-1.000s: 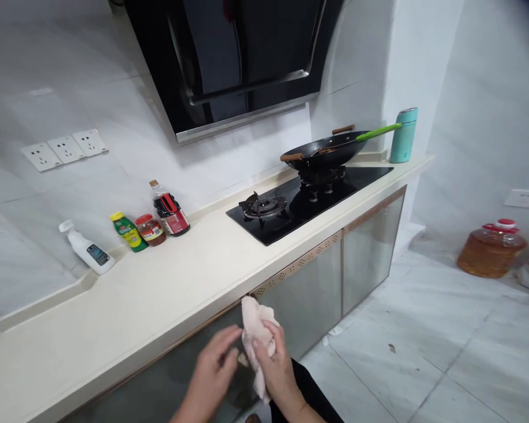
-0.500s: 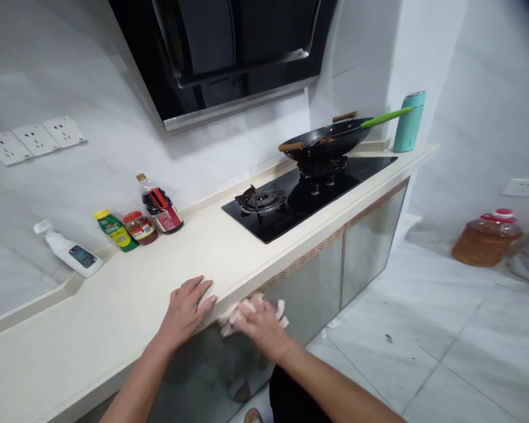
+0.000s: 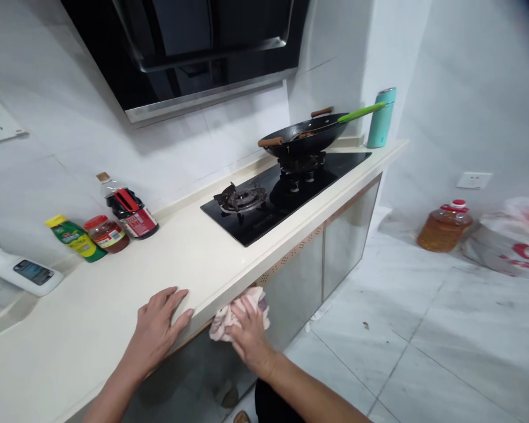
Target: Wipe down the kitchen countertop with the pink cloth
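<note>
My left hand rests on the edge of the cream countertop, fingers spread and nothing held. Below the counter's front lip, my right hand presses a crumpled pale pink cloth against the top of the cabinet front. The cloth bunches under and around the fingers, and a darker patch shows at its right side. Part of the cloth is hidden by the hand.
Along the wall stand a white spray bottle, a green bottle, a red-lidded jar and a dark sauce bottle. A wok sits on the gas stove, near a teal tumbler. An oil jug is on the floor.
The view has turned to the right, so the counter items appear farther left. My right hand still has the cloth at the cabinet's top edge; my left hand stays on the counter.
</note>
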`<state>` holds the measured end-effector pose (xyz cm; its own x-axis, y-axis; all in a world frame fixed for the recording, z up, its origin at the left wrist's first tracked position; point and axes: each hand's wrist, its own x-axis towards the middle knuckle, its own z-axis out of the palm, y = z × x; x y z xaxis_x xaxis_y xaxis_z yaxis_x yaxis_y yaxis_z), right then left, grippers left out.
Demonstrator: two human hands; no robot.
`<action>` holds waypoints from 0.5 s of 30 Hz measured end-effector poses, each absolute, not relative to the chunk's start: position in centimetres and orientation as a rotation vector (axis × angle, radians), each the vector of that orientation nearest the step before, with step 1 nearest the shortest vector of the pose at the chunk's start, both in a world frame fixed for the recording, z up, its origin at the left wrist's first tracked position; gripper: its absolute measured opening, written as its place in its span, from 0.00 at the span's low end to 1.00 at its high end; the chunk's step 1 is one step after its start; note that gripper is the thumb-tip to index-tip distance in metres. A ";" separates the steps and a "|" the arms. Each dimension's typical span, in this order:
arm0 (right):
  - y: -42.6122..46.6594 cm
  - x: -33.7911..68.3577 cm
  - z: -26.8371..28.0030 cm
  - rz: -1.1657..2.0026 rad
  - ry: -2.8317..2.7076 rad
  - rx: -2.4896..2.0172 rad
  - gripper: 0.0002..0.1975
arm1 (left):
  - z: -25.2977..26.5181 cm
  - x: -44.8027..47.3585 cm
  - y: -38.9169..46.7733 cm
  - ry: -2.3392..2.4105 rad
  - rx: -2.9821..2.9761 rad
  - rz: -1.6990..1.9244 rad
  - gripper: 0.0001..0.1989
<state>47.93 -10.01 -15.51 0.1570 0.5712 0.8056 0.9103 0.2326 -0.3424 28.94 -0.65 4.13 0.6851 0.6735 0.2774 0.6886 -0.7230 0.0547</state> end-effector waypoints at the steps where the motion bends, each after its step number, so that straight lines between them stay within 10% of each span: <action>1: -9.8 47.5 -15.6 -0.480 -1.568 -1.441 0.13 | 4.1 28.9 -0.6 -1.147 -2.828 -0.436 0.23; 15: -8.6 72.7 -16.6 -0.517 -1.247 -1.619 0.17 | 3.8 28.6 0.3 -1.100 -2.769 -0.381 0.25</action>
<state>72.72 -8.57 -16.62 0.3805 0.4762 0.7928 0.8974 0.0172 -0.4410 28.62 0.35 3.76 0.7011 0.6545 0.2830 0.6895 -0.7235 -0.0347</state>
